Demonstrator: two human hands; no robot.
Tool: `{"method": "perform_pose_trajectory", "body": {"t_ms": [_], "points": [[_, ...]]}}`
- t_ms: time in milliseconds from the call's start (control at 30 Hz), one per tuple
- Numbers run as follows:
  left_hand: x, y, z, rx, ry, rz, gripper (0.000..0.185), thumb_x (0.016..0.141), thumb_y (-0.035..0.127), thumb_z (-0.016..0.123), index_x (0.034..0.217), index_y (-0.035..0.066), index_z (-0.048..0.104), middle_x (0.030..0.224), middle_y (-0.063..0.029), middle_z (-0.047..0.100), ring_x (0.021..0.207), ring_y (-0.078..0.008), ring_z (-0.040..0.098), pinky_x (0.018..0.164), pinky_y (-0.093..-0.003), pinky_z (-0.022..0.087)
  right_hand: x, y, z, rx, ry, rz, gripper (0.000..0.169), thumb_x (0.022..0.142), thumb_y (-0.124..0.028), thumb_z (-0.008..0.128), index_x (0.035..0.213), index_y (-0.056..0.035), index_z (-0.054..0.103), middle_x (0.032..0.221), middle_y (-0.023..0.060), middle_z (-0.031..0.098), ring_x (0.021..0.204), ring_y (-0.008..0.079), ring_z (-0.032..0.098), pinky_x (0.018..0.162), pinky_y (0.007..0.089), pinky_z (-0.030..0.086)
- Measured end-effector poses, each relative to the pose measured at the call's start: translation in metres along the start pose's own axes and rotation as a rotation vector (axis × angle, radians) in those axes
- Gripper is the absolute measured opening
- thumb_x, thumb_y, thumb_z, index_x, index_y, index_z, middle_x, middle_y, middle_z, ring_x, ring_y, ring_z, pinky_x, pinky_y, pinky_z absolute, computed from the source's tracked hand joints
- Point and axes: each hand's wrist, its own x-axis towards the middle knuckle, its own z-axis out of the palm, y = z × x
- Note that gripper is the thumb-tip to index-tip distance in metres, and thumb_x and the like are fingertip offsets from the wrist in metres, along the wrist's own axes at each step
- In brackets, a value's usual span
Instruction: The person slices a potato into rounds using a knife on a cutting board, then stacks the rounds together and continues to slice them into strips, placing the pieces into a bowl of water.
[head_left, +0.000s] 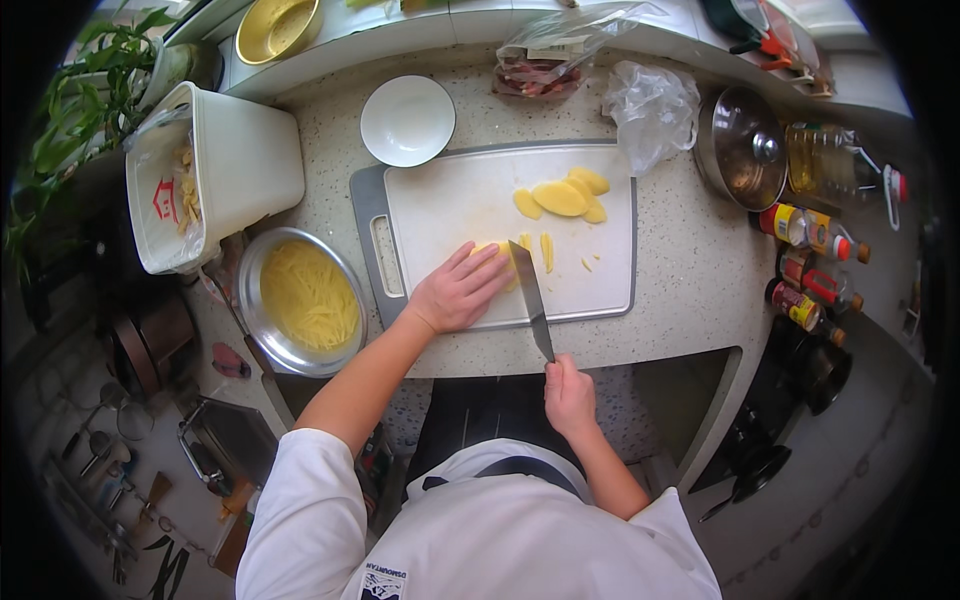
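Observation:
My left hand (465, 289) lies flat over a small stack of yellow potato slices (513, 280), holding it against the white cutting board (442, 195) with a grey edge. The fingers cover most of the stack. My right hand (570, 394) grips the handle of a kitchen knife (532, 296). Its blade stands on edge beside my left fingertips, at the right side of the stack. A few cut potato strips (547, 253) lie just right of the blade. Farther back on the board are several loose oval potato slices (560, 199), partly overlapping.
Left of the board, a metal bowl (251, 262) holds shredded potato (311, 296). A white bin (247, 150) stands behind it. A white bowl (407, 120) touches the board's back edge. Plastic bags (651, 112), a metal lid (742, 150) and several bottles (799, 304) line the back and right.

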Motion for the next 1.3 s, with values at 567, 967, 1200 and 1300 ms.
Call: {"method": "perform_pose_trajectory", "body": {"t_ms": [567, 967, 1200, 1300], "points": [[0.002, 0.0, 0.0, -0.005, 0.014, 0.004, 0.054, 0.081, 0.01, 0.07, 0.135, 0.012, 0.071, 0.147, -0.0101, 0.063, 0.143, -0.0311, 0.055, 0.122, -0.0505, 0.042, 0.008, -0.001, 0.002, -0.141, -0.034, 0.042, 0.031, 0.108, -0.037, 0.054, 0.108, -0.0081, 0.063, 0.075, 0.0254, 0.068, 0.074, 0.0519, 0.067, 0.067, 0.0606, 0.053], [0.001, 0.0, 0.0, -0.01, 0.018, -0.007, 0.057, 0.081, 0.011, 0.07, 0.138, 0.013, 0.069, 0.148, -0.0096, 0.062, 0.143, -0.0313, 0.055, 0.123, -0.0507, 0.041, 0.006, 0.022, 0.014, 0.095, 0.015, -0.033, 0.045, 0.115, -0.04, 0.04, 0.093, -0.0041, 0.056, 0.054, 0.0065, 0.058, 0.046, 0.0216, 0.063, 0.047, 0.0362, 0.049], [-0.001, 0.0, 0.002, -0.01, 0.026, -0.008, 0.056, 0.082, 0.011, 0.069, 0.138, 0.012, 0.069, 0.148, -0.0098, 0.062, 0.144, -0.0313, 0.054, 0.124, -0.051, 0.039, 0.0, 0.009, 0.003, 0.08, -0.041, 0.043, 0.03, 0.11, -0.032, 0.052, 0.109, -0.0042, 0.064, 0.071, 0.0264, 0.065, 0.074, 0.0515, 0.067, 0.063, 0.0563, 0.051], [0.0, 0.0, 0.002, -0.013, 0.023, -0.006, 0.057, 0.081, 0.011, 0.069, 0.138, 0.012, 0.069, 0.148, -0.0098, 0.062, 0.144, -0.0313, 0.054, 0.124, -0.051, 0.039, 0.0, 0.008, 0.002, 0.055, -0.032, 0.035, 0.033, 0.111, -0.035, 0.051, 0.109, -0.0046, 0.064, 0.071, 0.0264, 0.065, 0.074, 0.0516, 0.067, 0.063, 0.0566, 0.051]]}}
